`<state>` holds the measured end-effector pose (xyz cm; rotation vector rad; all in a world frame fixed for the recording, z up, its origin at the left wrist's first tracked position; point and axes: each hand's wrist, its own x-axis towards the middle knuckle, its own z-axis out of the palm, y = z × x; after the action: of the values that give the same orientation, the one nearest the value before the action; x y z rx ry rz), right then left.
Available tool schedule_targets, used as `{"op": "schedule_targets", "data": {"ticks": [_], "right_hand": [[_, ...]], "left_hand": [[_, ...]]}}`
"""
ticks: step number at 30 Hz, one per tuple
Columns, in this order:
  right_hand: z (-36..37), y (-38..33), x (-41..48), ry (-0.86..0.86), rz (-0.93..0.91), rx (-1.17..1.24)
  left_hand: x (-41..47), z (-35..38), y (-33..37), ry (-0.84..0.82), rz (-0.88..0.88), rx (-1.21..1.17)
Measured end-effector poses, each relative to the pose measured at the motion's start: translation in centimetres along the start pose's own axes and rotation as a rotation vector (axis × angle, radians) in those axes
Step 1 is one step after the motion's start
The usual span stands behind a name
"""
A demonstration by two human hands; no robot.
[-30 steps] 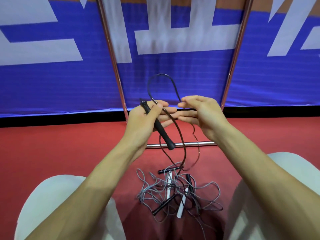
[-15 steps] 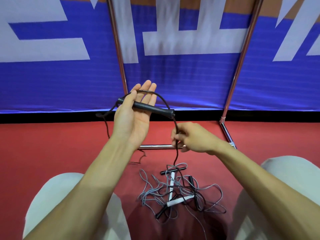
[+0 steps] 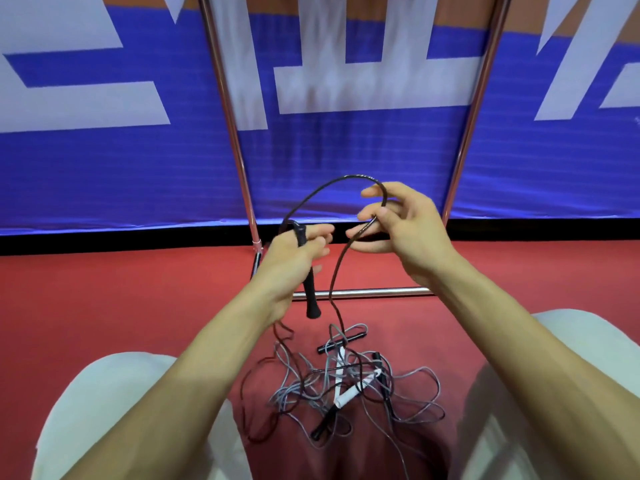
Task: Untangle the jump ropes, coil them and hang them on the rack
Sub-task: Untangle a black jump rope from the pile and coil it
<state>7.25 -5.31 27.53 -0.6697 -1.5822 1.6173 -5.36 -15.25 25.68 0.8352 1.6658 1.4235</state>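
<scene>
Cord of a black jump rope (image 3: 353, 177) arches between the person's two raised hands, in front of the rack. The left hand (image 3: 294, 261) grips the rope's black handle (image 3: 309, 282), fingers (image 3: 320, 242) curled round its upper part, so that the handle hangs nearly upright with its flared lower end pointing at the floor. From the top of the handle the cord climbs, bends over to the right and comes down into the right hand (image 3: 412, 233), which pinches it between thumb and fingers (image 3: 372, 193). Exactly which of them clamp the cord cannot be told. Below the pinch the cord drops between the two wrists to the red floor (image 3: 104, 306). There it runs into a tangle (image 3: 346, 386) of more jump ropes lying between the person's knees: grey cords looped over one another, with black and white handles among them. How many ropes make up the tangle cannot be told. Another stretch of dark cord trails from under the left wrist down to the left edge of the tangle. The rack (image 3: 235, 133) stands just beyond the hands, a frame of shiny metal tube with two uprights and a low crossbar (image 3: 381, 291) near the floor. Behind it hangs a blue banner (image 3: 104, 174) with large white characters. The knees are in white trousers (image 3: 104, 403).
</scene>
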Motion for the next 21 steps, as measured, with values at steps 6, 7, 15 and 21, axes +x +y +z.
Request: {"op": "schedule_targets", "data": {"ticks": [6,7,15,21], "right_hand": [[-1.0,-1.3,0.4,0.037,0.063,0.63],[-1.1,-1.4,0.5,0.061,0.066,0.714],[-1.3,-1.0,1.1,0.239,0.123,0.947],[-1.2,0.1,1.2,0.25,0.246,0.532]], "left_hand": [[-0.7,0.7,0.3,-0.198,-0.042,0.062],[-0.8,0.6,0.6,-0.21,-0.045,0.012],[-1.6,0.7,1.1,-0.268,0.118,-0.01],[-1.4,0.8,1.3,-0.021,0.18,-0.269]]}}
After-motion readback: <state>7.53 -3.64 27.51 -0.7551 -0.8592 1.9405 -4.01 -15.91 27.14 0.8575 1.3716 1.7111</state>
